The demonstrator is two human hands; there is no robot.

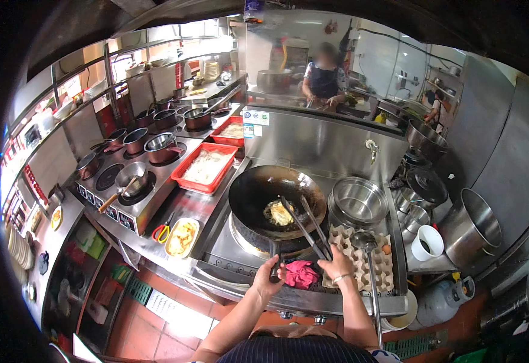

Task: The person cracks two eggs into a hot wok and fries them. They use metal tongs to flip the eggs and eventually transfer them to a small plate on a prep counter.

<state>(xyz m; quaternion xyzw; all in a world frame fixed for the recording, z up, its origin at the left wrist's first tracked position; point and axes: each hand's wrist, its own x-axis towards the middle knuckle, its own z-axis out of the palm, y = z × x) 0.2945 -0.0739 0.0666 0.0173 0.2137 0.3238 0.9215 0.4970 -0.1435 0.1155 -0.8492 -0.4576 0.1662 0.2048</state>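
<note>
My left hand (270,276) is wrapped around the handle of a dark wok (255,190) on the stove. A frying egg (279,213) lies in the wok's bottom, yellow and white. In my right hand (338,264) is a pair of metal tongs (304,229); its two arms stand apart, and one tip reaches the egg's edge. A crumpled pink cloth (299,274) lies between my hands. Just right of the right hand is a cardboard egg tray (364,267) with an egg (386,249) in it, and a long-handled ladle (365,240) rests across the tray.
Left of the wok stand a dish of cooked food (182,237), scissors (161,232) and a red basket of noodles (204,168). Steel bowls (359,199) sit at its right. Several pots (161,149) occupy burners further left. A gas cylinder (443,297) stands on the floor. A person (325,81) appears beyond the glass.
</note>
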